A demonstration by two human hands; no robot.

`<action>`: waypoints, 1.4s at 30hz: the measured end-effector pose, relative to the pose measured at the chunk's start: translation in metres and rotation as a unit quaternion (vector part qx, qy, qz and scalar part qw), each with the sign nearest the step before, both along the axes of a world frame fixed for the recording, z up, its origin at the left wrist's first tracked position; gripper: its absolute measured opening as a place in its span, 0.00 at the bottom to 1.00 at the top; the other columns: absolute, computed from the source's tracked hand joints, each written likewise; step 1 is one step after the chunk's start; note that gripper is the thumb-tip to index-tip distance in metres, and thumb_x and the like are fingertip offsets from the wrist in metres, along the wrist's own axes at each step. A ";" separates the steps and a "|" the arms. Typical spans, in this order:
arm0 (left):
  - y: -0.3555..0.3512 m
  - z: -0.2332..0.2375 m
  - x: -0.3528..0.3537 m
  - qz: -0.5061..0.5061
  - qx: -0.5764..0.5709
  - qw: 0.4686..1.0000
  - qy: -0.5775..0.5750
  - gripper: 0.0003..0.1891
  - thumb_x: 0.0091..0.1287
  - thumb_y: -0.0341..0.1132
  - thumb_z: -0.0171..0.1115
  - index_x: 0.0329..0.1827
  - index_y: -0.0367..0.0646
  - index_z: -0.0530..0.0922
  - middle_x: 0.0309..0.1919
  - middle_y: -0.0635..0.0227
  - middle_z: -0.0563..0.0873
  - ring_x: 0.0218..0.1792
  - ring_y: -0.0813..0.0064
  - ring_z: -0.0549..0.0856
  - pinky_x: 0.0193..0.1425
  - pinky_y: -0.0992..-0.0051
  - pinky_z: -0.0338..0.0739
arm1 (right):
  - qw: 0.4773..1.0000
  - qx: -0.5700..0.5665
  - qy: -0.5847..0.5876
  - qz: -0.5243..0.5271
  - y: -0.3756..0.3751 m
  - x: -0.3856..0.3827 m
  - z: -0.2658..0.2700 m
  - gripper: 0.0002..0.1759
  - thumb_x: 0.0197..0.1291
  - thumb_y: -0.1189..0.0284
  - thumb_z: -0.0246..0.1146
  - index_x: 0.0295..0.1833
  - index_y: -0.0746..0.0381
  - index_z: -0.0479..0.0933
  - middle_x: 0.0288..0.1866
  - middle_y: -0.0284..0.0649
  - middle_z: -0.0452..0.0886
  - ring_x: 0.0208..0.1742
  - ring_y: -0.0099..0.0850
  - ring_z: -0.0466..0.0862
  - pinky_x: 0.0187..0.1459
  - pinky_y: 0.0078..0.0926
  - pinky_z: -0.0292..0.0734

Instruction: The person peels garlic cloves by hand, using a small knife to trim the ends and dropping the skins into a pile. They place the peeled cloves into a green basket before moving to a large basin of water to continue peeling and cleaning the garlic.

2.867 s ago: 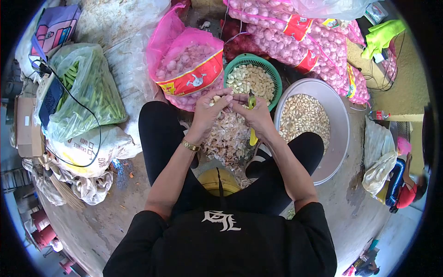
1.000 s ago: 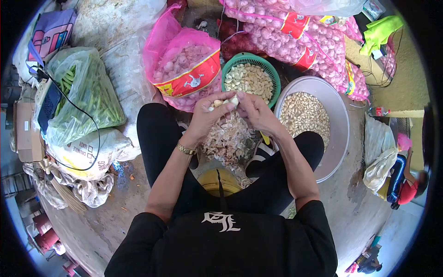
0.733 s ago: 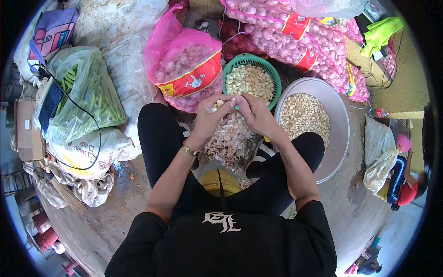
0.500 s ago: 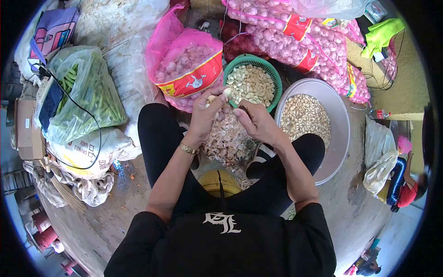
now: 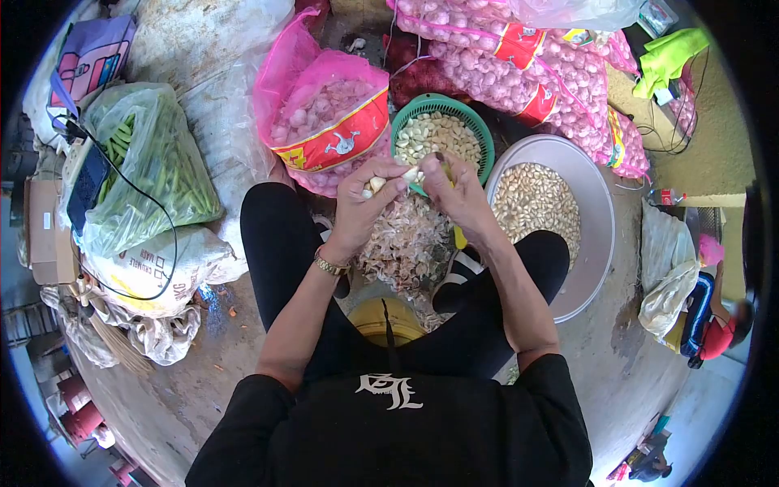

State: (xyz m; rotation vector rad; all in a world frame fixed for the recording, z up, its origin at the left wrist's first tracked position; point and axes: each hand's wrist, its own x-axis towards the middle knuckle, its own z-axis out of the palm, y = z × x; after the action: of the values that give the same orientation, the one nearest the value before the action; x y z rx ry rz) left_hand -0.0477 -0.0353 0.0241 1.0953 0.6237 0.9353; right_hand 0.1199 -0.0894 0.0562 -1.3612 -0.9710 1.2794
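Observation:
My left hand (image 5: 367,203) is closed around several garlic cloves (image 5: 375,186) in its curled fingers. One pale clove (image 5: 412,174) is pinched at its fingertips, where the two hands meet. My right hand (image 5: 461,199) is closed on a small knife (image 5: 460,238); its yellow handle shows below the palm, and most of the blade is hidden. The right thumb presses against the pinched clove. Just beyond the hands stands a green basket (image 5: 490,154) of peeled cloves. Below them lies a heap of garlic skins (image 5: 406,247).
A pale basin (image 5: 596,260) of cloves in water stands by my right knee. A pink mesh bag (image 5: 284,65) of garlic is ahead left, with more garlic sacks (image 5: 560,89) ahead right. A bag of green pods (image 5: 162,170) sits left. Another person (image 5: 716,341) is far right.
My right hand has turned and drawn up to the left hand's fingertips, with its thumb now on the clove. The knife's yellow handle has come into view below the palm.

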 end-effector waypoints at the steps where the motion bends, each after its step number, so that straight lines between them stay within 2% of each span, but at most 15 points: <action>1: 0.001 0.000 -0.001 0.005 0.049 0.999 0.015 0.10 0.66 0.27 0.66 0.49 0.41 0.82 0.41 0.74 0.82 0.30 0.89 0.78 0.28 0.87 0.71 | 1.000 -0.005 -0.002 -0.004 0.001 0.001 -0.002 0.18 0.73 0.58 0.56 0.46 0.65 0.74 0.30 0.29 0.73 0.32 0.16 0.69 0.34 0.16 0.66; 4: 0.002 -0.001 -0.002 -0.006 0.068 0.998 0.017 0.08 0.66 0.27 0.66 0.47 0.41 0.83 0.43 0.74 0.82 0.29 0.90 0.78 0.28 0.87 0.71 | 0.997 0.025 -0.042 0.054 0.000 0.006 -0.012 0.21 0.75 0.55 0.51 0.45 0.65 0.72 0.30 0.30 0.71 0.33 0.18 0.69 0.36 0.18 0.67; 7: 0.000 -0.001 -0.002 -0.016 0.019 0.999 0.019 0.07 0.66 0.26 0.66 0.46 0.42 0.83 0.45 0.72 0.82 0.29 0.90 0.78 0.28 0.87 0.71 | 0.995 0.042 -0.047 0.071 0.000 0.002 -0.018 0.22 0.75 0.55 0.50 0.43 0.65 0.72 0.29 0.31 0.70 0.32 0.19 0.69 0.34 0.20 0.67; 13: 0.002 -0.002 -0.003 -0.034 0.009 0.999 0.012 0.07 0.65 0.27 0.67 0.45 0.42 0.83 0.47 0.71 0.81 0.29 0.89 0.79 0.27 0.87 0.71 | 0.990 0.040 -0.095 0.102 -0.002 0.005 -0.010 0.24 0.75 0.54 0.50 0.44 0.66 0.75 0.27 0.31 0.69 0.29 0.20 0.67 0.32 0.22 0.66; 17: 0.002 -0.003 -0.003 -0.032 0.006 0.999 0.025 0.07 0.65 0.27 0.67 0.45 0.42 0.82 0.46 0.71 0.81 0.29 0.89 0.79 0.27 0.87 0.71 | 0.991 0.026 -0.084 0.102 -0.003 0.003 -0.009 0.25 0.75 0.53 0.49 0.45 0.66 0.76 0.25 0.30 0.69 0.28 0.20 0.67 0.30 0.22 0.66; 20: 0.001 -0.001 -0.003 -0.036 0.002 0.999 0.037 0.06 0.66 0.28 0.67 0.44 0.42 0.82 0.44 0.72 0.81 0.29 0.89 0.79 0.26 0.87 0.71 | 0.991 -0.032 -0.038 0.125 -0.003 0.004 -0.001 0.25 0.75 0.52 0.49 0.46 0.66 0.76 0.24 0.27 0.67 0.28 0.18 0.66 0.30 0.21 0.65; 23: -0.001 -0.002 -0.001 -0.035 -0.021 0.999 0.026 0.07 0.66 0.29 0.67 0.45 0.42 0.81 0.42 0.73 0.81 0.29 0.89 0.79 0.26 0.87 0.71 | 0.991 -0.026 -0.034 0.130 0.000 0.004 -0.008 0.23 0.74 0.55 0.52 0.43 0.67 0.75 0.20 0.34 0.70 0.24 0.25 0.70 0.28 0.26 0.67; 25: -0.003 -0.002 0.001 -0.033 -0.063 0.997 0.020 0.08 0.66 0.30 0.67 0.46 0.42 0.81 0.41 0.73 0.81 0.28 0.89 0.79 0.27 0.87 0.71 | 0.948 0.153 -0.267 0.076 0.003 0.000 -0.014 0.20 0.72 0.59 0.55 0.39 0.68 0.74 0.20 0.47 0.73 0.22 0.38 0.74 0.28 0.32 0.69; 26: -0.004 -0.005 0.002 -0.032 -0.063 0.997 0.020 0.08 0.66 0.30 0.67 0.46 0.42 0.81 0.41 0.73 0.81 0.28 0.89 0.79 0.27 0.87 0.71 | 0.948 0.153 -0.267 0.077 0.002 0.000 -0.015 0.20 0.72 0.59 0.55 0.39 0.68 0.74 0.20 0.47 0.73 0.22 0.38 0.74 0.28 0.32 0.69; 28: -0.005 -0.006 0.004 -0.008 -0.078 0.997 0.027 0.11 0.67 0.31 0.66 0.51 0.41 0.80 0.39 0.73 0.80 0.29 0.88 0.79 0.27 0.87 0.70 | 0.914 0.175 -0.358 0.072 0.001 -0.001 -0.009 0.17 0.71 0.63 0.56 0.37 0.68 0.73 0.22 0.55 0.74 0.23 0.47 0.77 0.28 0.37 0.70; 29: -0.005 -0.006 0.001 -0.007 -0.077 0.997 0.026 0.11 0.67 0.31 0.66 0.51 0.41 0.80 0.39 0.73 0.80 0.29 0.88 0.79 0.27 0.87 0.70 | 0.914 0.176 -0.358 0.073 0.002 -0.001 -0.006 0.17 0.71 0.63 0.56 0.37 0.68 0.73 0.22 0.55 0.74 0.23 0.47 0.77 0.28 0.37 0.70; 31: -0.006 0.016 -0.003 -0.076 -0.154 0.985 -0.032 0.16 0.68 0.32 0.65 0.57 0.40 0.78 0.37 0.74 0.80 0.31 0.88 0.79 0.28 0.87 0.70 | 0.952 0.130 -0.271 0.062 0.002 0.000 -0.002 0.17 0.71 0.63 0.55 0.37 0.68 0.74 0.21 0.52 0.74 0.23 0.44 0.76 0.28 0.36 0.70; 34: -0.005 0.020 -0.006 -0.140 -0.169 0.975 -0.027 0.20 0.68 0.32 0.65 0.63 0.41 0.76 0.35 0.75 0.79 0.32 0.88 0.78 0.27 0.86 0.69 | 0.957 0.144 -0.242 0.073 0.005 0.003 -0.006 0.18 0.72 0.63 0.55 0.38 0.68 0.74 0.21 0.51 0.73 0.22 0.42 0.76 0.28 0.35 0.70; 38: -0.003 0.015 -0.003 -0.140 -0.165 0.976 -0.026 0.19 0.69 0.33 0.64 0.61 0.41 0.75 0.35 0.72 0.81 0.29 0.84 0.79 0.23 0.86 0.66 | 0.956 0.137 -0.249 0.078 0.004 0.003 -0.002 0.18 0.72 0.62 0.55 0.38 0.68 0.74 0.20 0.49 0.73 0.21 0.41 0.74 0.27 0.35 0.70; 42: -0.001 0.007 -0.002 -0.122 -0.122 0.985 -0.011 0.15 0.69 0.32 0.63 0.57 0.41 0.76 0.36 0.72 0.82 0.29 0.86 0.80 0.24 0.87 0.68 | 0.944 0.157 -0.272 0.097 0.000 0.004 -0.004 0.17 0.70 0.62 0.57 0.39 0.67 0.75 0.22 0.52 0.75 0.23 0.46 0.77 0.27 0.37 0.70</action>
State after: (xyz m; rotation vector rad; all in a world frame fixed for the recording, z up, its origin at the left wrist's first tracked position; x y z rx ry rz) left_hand -0.0501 -0.0364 0.0309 0.9159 0.5560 0.6406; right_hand 0.1242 -0.0895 0.0526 -1.4129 -1.6486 0.8375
